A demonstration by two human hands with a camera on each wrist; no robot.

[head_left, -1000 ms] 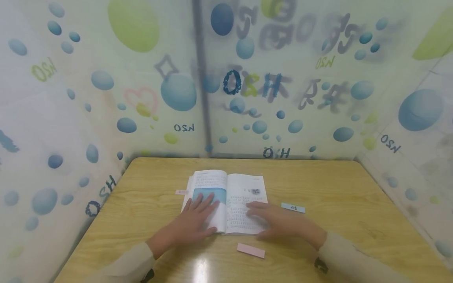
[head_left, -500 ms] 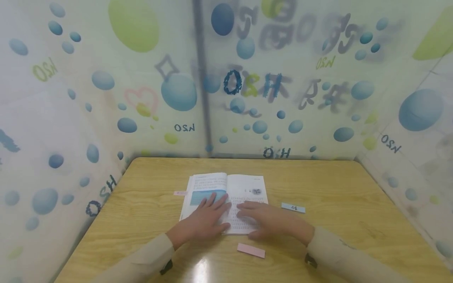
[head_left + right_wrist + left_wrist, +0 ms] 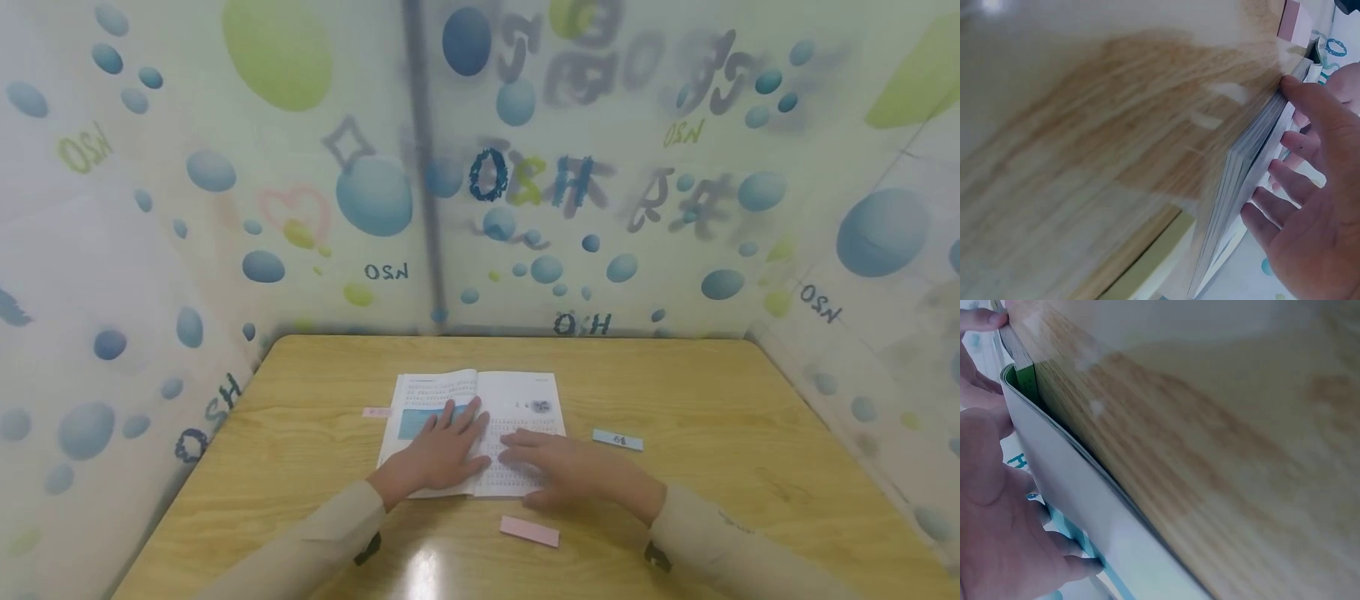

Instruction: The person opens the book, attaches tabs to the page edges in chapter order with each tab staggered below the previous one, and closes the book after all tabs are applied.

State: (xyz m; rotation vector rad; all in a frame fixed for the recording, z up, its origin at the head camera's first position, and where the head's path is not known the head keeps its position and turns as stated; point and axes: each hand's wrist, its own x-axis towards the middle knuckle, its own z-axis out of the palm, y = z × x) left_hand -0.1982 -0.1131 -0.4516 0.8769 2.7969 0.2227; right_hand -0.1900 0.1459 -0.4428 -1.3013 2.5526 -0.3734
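Two hands resting on a book at a table

The book (image 3: 517, 393) is lying face up on the wooden tabletop (image 3: 720, 467), with two pages showing. The left hand (image 3: 444, 454) is resting on the left page beside the fold, its fingers straight and spread. The right hand (image 3: 566, 468) is lying over the right page, its fingers loosely bent and slightly apart, its thumb seeming to touch the book's near edge; how firmly it is pressing cannot be told.

A pink tab (image 3: 376, 412) is sticking out past the book's left edge; whether it is sitting between the pages or under them cannot be told. A blue strip (image 3: 618, 440) with dark writing is lying just right of the book. A pink strip (image 3: 529, 532) is lying nearer the person, apart from the book, with the left sleeve (image 3: 322, 533) and the right sleeve (image 3: 735, 533) flanking it. The hands are covering much of the lower print.

The table's far edge, rounded at its corners, is running along a patterned wall (image 3: 652, 242). Bare wood is stretching from the book to that edge, and more widely to the left and beyond the blue strip
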